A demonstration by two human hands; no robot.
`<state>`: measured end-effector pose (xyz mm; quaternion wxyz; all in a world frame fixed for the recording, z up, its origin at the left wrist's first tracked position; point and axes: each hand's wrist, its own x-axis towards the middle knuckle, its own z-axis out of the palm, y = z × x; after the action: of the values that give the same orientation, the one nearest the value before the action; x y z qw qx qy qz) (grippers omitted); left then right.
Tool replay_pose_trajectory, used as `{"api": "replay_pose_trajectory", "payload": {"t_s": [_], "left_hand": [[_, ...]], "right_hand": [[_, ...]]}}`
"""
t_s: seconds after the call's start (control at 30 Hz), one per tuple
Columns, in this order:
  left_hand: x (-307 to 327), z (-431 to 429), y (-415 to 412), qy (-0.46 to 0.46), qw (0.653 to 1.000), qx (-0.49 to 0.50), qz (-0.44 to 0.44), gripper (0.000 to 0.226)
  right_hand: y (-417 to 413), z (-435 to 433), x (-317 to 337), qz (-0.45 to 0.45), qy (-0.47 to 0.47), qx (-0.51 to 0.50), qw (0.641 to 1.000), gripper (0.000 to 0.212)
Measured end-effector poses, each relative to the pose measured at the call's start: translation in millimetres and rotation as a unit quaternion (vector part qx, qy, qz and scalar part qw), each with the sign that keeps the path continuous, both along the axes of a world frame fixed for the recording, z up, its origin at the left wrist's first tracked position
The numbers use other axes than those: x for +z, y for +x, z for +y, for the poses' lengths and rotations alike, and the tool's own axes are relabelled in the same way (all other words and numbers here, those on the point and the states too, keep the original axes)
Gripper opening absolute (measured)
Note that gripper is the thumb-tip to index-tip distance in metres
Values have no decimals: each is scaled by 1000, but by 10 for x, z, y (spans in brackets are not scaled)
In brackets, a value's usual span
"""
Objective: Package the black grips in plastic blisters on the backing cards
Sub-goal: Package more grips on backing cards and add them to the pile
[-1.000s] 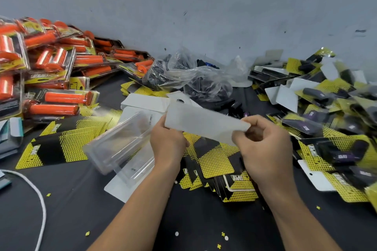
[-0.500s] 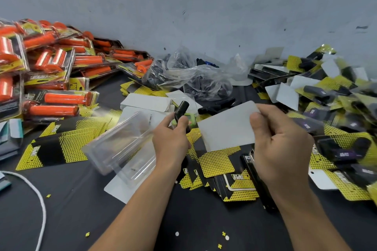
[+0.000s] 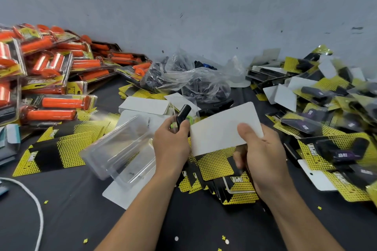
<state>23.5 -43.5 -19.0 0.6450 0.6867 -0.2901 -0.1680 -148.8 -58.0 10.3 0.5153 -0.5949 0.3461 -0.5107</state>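
Left hand (image 3: 171, 144) is up over the black tabletop (image 3: 183, 222), fingers curled round a short black grip (image 3: 183, 113) that pokes upward out of the fist, tilted right; there's a green bit (image 3: 189, 118) just beside it, too small to identify. Right hand (image 3: 263, 159) has the backing card (image 3: 220, 130), blank white side towards us, thumb (image 3: 244, 131) pressed flat on its lower right corner and the other fingers hidden behind it, so it's a pinch. The card's left edge sits just beside the left hand's knuckles. Underneath both hands lies a fanned stack of yellow-and-black printed cards (image 3: 216, 164). Left of the left wrist, empty clear plastic blisters (image 3: 122, 149) lie nested on a white card. Further back, a stack of white cards (image 3: 144, 106), and behind it a crumpled clear bag (image 3: 195, 81) with dark items inside. Finished orange-grip packs (image 3: 51, 67) are heaped at far left, dark-grip packs (image 3: 326, 108) piled at right. A white cord (image 3: 38, 210) curves along the near left.
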Motion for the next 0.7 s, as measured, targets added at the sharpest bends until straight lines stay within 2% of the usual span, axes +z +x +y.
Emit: {"api": "replay_pose_trajectory", "payload": {"t_s": [0.07, 0.2, 0.33, 0.37, 0.47, 0.53, 0.6, 0.7], "left_hand": [[-3, 0, 5, -1, 1000, 5, 1, 21], [-13, -7, 12, -5, 1000, 7, 5, 24], [-18, -1, 8, -25, 1000, -8, 16, 24], [-16, -3, 6, -28, 999, -14, 23, 24], [-12, -8, 14, -19, 999, -27, 31, 13], [1, 2, 10, -14, 998, -40, 49, 17], [18, 7, 3, -20, 994, -63, 86, 25], [46, 25, -10, -13, 993, -80, 90, 19]], "right_hand": [[-17, -38, -8, -17, 15, 11, 1000, 25], [-71, -117, -16, -17, 5, -79, 997, 12], [-116, -124, 119, -138, 95, -64, 984, 5], [-132, -128, 129, -140, 102, -56, 983, 14], [-105, -92, 129, -51, 81, -4, 995, 39], [-30, -31, 81, 31, 91, 92, 991, 34], [52, 26, 3, 126, 98, 178, 971, 29], [113, 67, -105, 243, 93, 164, 951, 33]]}}
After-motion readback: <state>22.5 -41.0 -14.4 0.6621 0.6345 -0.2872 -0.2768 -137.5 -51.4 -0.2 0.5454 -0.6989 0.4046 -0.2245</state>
